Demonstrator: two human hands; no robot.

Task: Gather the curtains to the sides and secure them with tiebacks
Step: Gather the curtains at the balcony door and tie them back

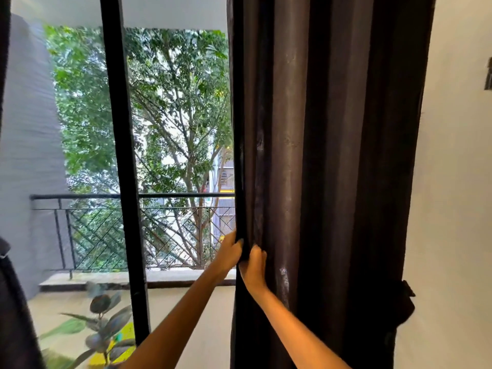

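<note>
A dark brown curtain [327, 155] hangs in thick folds on the right side of the glass door. My left hand [229, 249] pinches its leading left edge from the window side. My right hand [254, 265] grips the same edge just beside it, fingers wrapped into the fabric. A dark tieback [406, 302] hangs at the curtain's right edge against the wall. A second dark curtain [13, 302] shows only as a strip at the far left edge.
The black door frame bar [125, 169] stands left of my hands. Beyond the glass lie a balcony railing [106, 206] and trees. A potted plant [103, 323] sits low left. A cream wall [452, 182] bounds the right side.
</note>
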